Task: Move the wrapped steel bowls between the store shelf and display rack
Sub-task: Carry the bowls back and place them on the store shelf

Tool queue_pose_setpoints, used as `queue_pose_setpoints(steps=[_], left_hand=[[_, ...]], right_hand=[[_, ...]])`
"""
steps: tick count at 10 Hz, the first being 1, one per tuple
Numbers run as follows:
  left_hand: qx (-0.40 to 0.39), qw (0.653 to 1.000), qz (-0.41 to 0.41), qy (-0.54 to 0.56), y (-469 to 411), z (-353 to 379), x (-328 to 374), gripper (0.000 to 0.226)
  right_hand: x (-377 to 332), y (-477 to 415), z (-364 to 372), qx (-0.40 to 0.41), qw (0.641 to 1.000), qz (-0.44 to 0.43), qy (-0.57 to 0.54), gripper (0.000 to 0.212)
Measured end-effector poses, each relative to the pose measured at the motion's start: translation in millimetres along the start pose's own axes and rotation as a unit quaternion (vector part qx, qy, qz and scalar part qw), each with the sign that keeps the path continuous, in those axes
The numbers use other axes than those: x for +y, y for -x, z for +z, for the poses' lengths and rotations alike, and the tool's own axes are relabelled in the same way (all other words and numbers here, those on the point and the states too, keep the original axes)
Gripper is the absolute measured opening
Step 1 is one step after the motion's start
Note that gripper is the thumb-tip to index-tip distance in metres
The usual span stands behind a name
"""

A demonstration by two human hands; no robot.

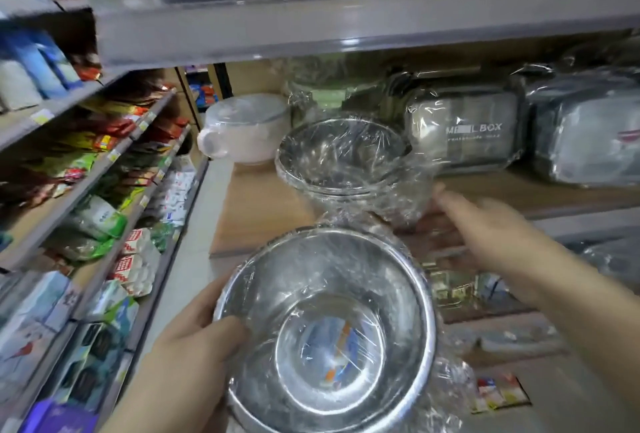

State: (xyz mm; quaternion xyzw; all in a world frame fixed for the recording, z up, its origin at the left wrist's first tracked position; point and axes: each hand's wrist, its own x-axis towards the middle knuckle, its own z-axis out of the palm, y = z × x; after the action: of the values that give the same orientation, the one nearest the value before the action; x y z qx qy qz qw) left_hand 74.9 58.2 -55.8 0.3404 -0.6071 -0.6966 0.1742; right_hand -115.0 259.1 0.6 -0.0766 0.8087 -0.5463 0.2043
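A large steel bowl wrapped in clear film (325, 332) fills the lower middle of the view, with a colourful label at its bottom. My left hand (194, 339) grips its left rim, thumb over the edge. A second wrapped stack of steel bowls (346, 162) sits tilted on the wooden shelf (256, 210) just beyond it. My right hand (485, 235) hovers blurred to the right of that stack, fingers spread, close to its side; I cannot tell whether it touches.
Wrapped meal boxes (460, 131) and steel containers (585, 141) stand at the back right of the shelf. A white lidded pot (242, 127) sits at the back left. An upper shelf (346, 30) overhangs. Packaged goods fill the racks (104, 169) on the left.
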Motion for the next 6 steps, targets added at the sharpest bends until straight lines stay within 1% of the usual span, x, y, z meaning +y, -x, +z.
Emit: queue_pose_setpoints(steps=[1,2,3,4,5,6], left_hand=[[-0.019,0.999,-0.012,-0.043,-5,2,1,0.061],[-0.007,0.998,0.002,-0.056,0,2,2,0.060],[-0.021,0.999,-0.008,-0.037,3,2,10,0.059],[-0.026,1.000,-0.007,0.010,4,6,14,0.056],[-0.029,0.997,-0.024,0.074,19,17,32,0.049],[-0.103,0.991,-0.029,0.086,17,16,35,0.066]], right_hand=[[-26,-44,1,-0.003,0.997,0.013,-0.074,0.043],[-41,-71,11,-0.063,0.993,0.035,-0.094,0.048],[-43,-81,19,-0.086,0.989,0.058,-0.103,0.038],[-41,-87,20,-0.080,0.989,0.075,-0.095,0.014],[-43,-90,23,-0.059,0.989,0.083,-0.103,0.005],[-49,-91,26,-0.025,0.993,0.072,-0.086,0.013]])
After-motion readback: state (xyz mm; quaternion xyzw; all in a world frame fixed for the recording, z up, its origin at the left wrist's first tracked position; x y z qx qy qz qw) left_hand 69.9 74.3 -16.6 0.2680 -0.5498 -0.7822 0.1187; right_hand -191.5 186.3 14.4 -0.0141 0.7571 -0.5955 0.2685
